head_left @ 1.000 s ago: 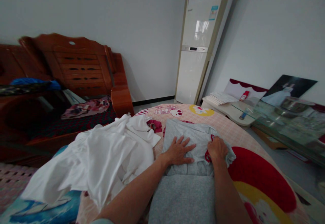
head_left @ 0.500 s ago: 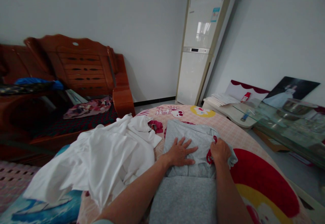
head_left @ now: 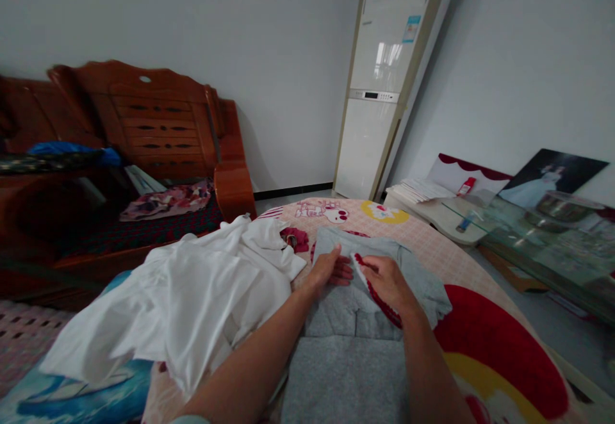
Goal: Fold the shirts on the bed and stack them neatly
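A grey garment [head_left: 343, 373] with dark red trim lies over the round, cloth-covered table in front of me. My right hand [head_left: 387, 280] pinches its red-trimmed edge and lifts it, so that a pale underside shows. Facing it, my left hand [head_left: 331, 269] is turned on its side against the grey cloth, thumb up and fingers stretched out. Left of my hands, a white garment [head_left: 192, 296] lies in a loose, crumpled heap. A small dark red cloth [head_left: 296, 239] sits between the two garments.
A pink checked tablecloth [head_left: 432, 244] with cartoon prints covers the table. To the left stands a wooden sofa [head_left: 161, 123] with clothes on it. At the right are a glass table [head_left: 542, 238] and a low white cabinet [head_left: 461, 222]. A tall air conditioner [head_left: 369, 136] fills the corner.
My right hand has moved left, carrying the red-trimmed edge across the grey garment. My left hand has turned from lying flat with spread fingers onto its side.
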`<state>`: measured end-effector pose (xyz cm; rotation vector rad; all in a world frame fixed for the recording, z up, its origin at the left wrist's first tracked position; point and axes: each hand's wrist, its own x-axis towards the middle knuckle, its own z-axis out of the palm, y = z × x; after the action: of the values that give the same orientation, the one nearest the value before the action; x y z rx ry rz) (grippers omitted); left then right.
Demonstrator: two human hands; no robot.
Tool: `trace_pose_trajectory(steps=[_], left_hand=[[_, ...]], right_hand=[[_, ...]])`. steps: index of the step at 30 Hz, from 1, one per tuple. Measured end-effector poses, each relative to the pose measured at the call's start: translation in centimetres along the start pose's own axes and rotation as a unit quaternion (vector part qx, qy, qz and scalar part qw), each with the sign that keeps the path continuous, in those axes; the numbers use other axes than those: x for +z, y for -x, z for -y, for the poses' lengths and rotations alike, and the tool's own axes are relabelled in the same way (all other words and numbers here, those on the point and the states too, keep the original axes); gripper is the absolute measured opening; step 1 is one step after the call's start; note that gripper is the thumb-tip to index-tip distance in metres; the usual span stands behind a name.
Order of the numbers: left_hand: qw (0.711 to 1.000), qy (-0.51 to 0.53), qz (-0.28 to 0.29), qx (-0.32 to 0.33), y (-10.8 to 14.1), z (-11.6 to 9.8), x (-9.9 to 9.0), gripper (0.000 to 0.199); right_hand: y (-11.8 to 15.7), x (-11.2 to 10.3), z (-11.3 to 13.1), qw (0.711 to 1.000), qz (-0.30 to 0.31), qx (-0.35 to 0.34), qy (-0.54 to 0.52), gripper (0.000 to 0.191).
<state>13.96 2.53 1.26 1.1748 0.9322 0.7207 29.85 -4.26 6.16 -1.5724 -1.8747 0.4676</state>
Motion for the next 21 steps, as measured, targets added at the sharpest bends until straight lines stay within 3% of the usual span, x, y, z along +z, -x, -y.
trace_pose_trajectory(steps=[2,4,6,9,11,16,18,21], left_hand=[[0.999,-0.004,-0.026,-0.026,-0.1,0.2,-0.5,0.067],[0.995,-0.078,-0.054,0.001,-0.2,0.6,-0.9,0.052],[0.984,-0.161,-0.064,0.043,-0.3,1.0,-1.1,0.038],[0.969,-0.226,-0.064,0.076,-0.6,1.3,-1.2,0.038],[0.967,-0.230,-0.069,0.082,-0.9,1.2,-1.5,0.039],[0.960,-0.240,-0.117,0.079,-1.6,0.8,-2.6,0.037],[0.953,-0.260,-0.129,0.087,-1.8,0.9,-2.9,0.036],[0.944,-0.286,-0.126,0.105,-1.8,1.1,-2.9,0.035]], right_hand=[[-0.1,1.4,0.5,0.997,0.062,0.013,-0.054,0.024],[-0.2,2.1,0.1,0.990,0.077,0.061,-0.101,0.030],[-0.3,2.0,-1.0,0.987,0.045,0.113,-0.105,0.034],[-0.1,0.6,-3.0,0.987,-0.020,0.153,-0.042,0.031],[0.2,-0.5,-3.9,0.986,-0.031,0.163,-0.006,0.025],[1.5,-1.8,-4.1,0.971,0.099,0.211,-0.045,0.020],[1.8,-1.8,-3.9,0.963,0.144,0.212,-0.081,0.032],[2.0,-1.7,-3.6,0.957,0.185,0.191,-0.117,0.068]])
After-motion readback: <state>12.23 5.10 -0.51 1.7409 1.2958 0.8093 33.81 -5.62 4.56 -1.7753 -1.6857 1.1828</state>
